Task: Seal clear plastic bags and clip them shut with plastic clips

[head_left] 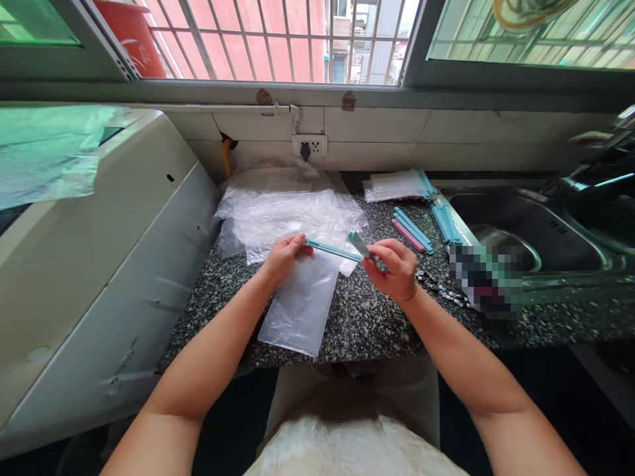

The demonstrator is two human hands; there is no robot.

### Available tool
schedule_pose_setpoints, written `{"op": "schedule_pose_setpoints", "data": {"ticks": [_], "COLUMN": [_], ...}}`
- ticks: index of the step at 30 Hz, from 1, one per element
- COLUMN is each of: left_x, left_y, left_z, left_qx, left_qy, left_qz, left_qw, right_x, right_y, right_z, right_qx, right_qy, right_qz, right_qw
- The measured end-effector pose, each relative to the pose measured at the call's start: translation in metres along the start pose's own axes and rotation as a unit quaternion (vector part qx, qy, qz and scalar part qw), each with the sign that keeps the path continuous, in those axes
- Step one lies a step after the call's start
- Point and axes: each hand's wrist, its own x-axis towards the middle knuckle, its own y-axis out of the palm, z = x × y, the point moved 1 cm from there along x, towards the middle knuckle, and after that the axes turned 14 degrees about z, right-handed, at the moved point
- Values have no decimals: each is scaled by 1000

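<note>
A light-blue bag sealing clip (332, 249) spans between my hands above the counter. Its two arms are spread, one lying level and the other pointing up near my right hand. My left hand (286, 256) pinches the clip's left end together with the top of a clear plastic bag (301, 307). The bag hangs below the clip towards the counter's front edge. My right hand (394, 268) is closed on the clip's right end, where the arms meet. Fingers partly hide that joint.
Behind my left hand lies a heap of clear bags (297, 208). Blue clips (414, 228), a pink clip (407, 236), more blue clips (445, 223) and a bag stack (397, 185) lie right, by a sink (608, 258). A white appliance (109, 264) borders the left.
</note>
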Motion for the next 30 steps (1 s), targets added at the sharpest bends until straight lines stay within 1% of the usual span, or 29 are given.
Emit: {"op": "schedule_pose_setpoints", "data": {"ticks": [3, 10, 16, 24, 30], "left_x": [0, -1, 0, 1, 0], "left_y": [0, -2, -4, -8, -8], "left_z": [-1, -5, -5, -4, -7], "left_qx": [-12, -7, 1, -23, -42], "left_qy": [2, 3, 15, 23, 37], "left_qz": [-9, -32, -52, -65, -73], "left_qw": [1000, 999, 999, 997, 996], "right_x": [1, 2, 0, -3, -3], "right_y": [-2, -5, -8, -8, -9], "right_z": [-1, -5, -8, -12, -14], "right_qx": [0, -10, -50, -46, -40], "right_qy": [-9, 5, 16, 32, 52], "right_qz": [-17, -19, -29, -23, -32], "right_qw": [1000, 1000, 998, 998, 997]}}
